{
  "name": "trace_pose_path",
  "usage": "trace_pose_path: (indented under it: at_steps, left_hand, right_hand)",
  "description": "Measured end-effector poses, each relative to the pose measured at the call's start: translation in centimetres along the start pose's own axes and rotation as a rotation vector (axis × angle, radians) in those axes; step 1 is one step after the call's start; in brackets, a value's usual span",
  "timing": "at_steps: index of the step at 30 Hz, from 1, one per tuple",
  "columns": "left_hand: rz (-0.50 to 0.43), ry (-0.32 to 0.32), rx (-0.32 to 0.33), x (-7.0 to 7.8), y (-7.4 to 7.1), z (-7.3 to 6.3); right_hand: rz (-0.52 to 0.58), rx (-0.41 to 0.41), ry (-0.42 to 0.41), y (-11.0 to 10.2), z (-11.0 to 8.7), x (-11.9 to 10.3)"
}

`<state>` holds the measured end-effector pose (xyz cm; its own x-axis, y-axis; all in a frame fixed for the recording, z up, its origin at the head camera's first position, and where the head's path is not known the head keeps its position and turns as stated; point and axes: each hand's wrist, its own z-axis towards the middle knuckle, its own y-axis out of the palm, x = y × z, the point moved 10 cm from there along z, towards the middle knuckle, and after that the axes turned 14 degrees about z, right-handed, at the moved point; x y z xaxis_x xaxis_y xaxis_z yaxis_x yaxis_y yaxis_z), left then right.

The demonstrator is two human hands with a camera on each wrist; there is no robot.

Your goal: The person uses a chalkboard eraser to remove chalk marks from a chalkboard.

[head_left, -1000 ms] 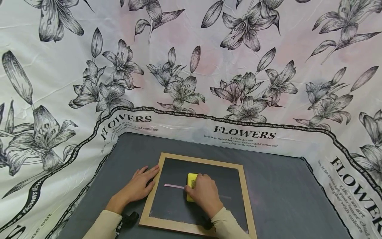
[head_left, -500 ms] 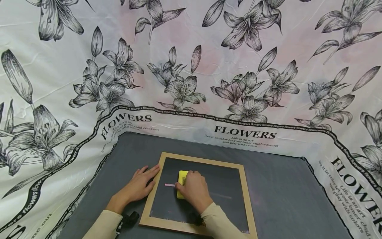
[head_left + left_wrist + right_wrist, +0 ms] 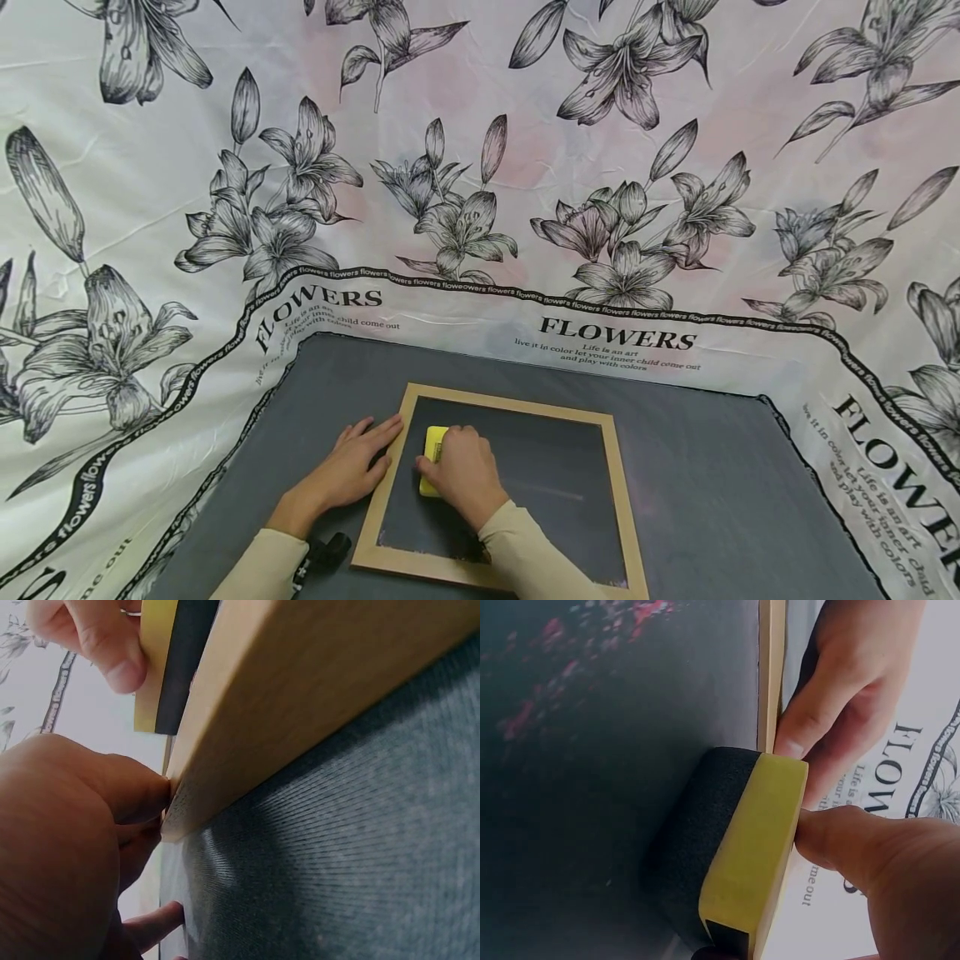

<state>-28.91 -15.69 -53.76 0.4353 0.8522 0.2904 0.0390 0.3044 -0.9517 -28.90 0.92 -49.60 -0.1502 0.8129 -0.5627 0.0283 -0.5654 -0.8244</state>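
Wiping the board [image 3: 534, 467] with the eraser [image 3: 731, 847], by all appearances, and nearing the end of a stroke. Gripping the eraser in the right hand [image 3: 467, 477], pinched between thumb and curled fingers, with dark pad pressed against the board beneath them. Steadying the frame [image 3: 621, 500], as judged from the pose, with the left hand [image 3: 351, 468]: fingers extended onto the left side, holding nothing. Cannot tell how firmly pressed there, or how far resting on the table [image 3: 720, 492] as well. Working with the eraser just inside the frame, to the right of the left fingertips and near, but apart from them.

Probably calls next for finishing the stroke short of the left fingers, then perhaps lifting or going back over the faint smear [image 3: 561, 492], to the right of the gripping fingers. May also call for a pass over the pink specks [image 3: 553, 630], nearer the wearer than the right fingers.

Compared with half a second ago, shifted farther left with the eraser, closer to the left fingers. Showing then a short pink stub left of the right thumb; showing none there now. Unchanged in left hand and frame.
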Motion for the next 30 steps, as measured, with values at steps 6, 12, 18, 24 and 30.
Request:
trace_pose_path:
  at_steps: [6, 12, 18, 24, 30]
  left_hand:
    - [-0.003, 0.002, 0.006, 0.0, 0.0, -0.1]
    - [-0.013, 0.0, 0.002, 0.0, 0.1, -0.1]
    - [-0.009, 0.001, 0.01, 0.0, 0.0, 0.0]
    - [-0.002, 0.002, 0.012, 0.0, 0.1, -0.1]
    - [-0.008, -0.005, 0.002, 0.1, 0.0, -0.1]
  right_hand:
    - [-0.002, 0.0, -0.022, 0.6, 0.3, -0.9]
    - [0.005, -0.021, -0.016, 1.5, 0.5, -1.2]
    - [0.009, -0.02, -0.003, 1.7, 0.5, -1.2]
    - [0.017, -0.022, 0.005, 1.5, 0.4, -1.0]
    - [0.02, -0.019, 0.02, 1.1, 0.3, -0.6]
